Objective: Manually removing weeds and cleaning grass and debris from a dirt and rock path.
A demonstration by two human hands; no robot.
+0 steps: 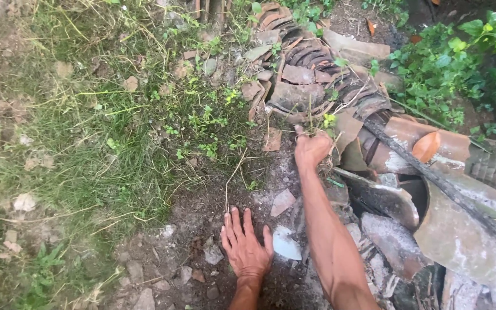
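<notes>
A tuft of weeds (pixel 324 123) beside the broken roof tiles (pixel 311 69) is clenched in the right hand (pixel 311 150); the left hand (pixel 247 248) is pressed flat, fingers spread, on the soil (pixel 190 218). Uprooting appears underway; a firm pull is needed.

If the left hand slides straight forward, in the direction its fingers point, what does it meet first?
The left hand lies flat on bare dark soil, fingers pointing up the picture. Ahead there seems to be only soil and thin dry stems, then the low green weeds; depth is uncertain.

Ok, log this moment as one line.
left hand: flat on bare soil | right hand: gripping green weed clump beside stacked curved clay roof tiles
</notes>
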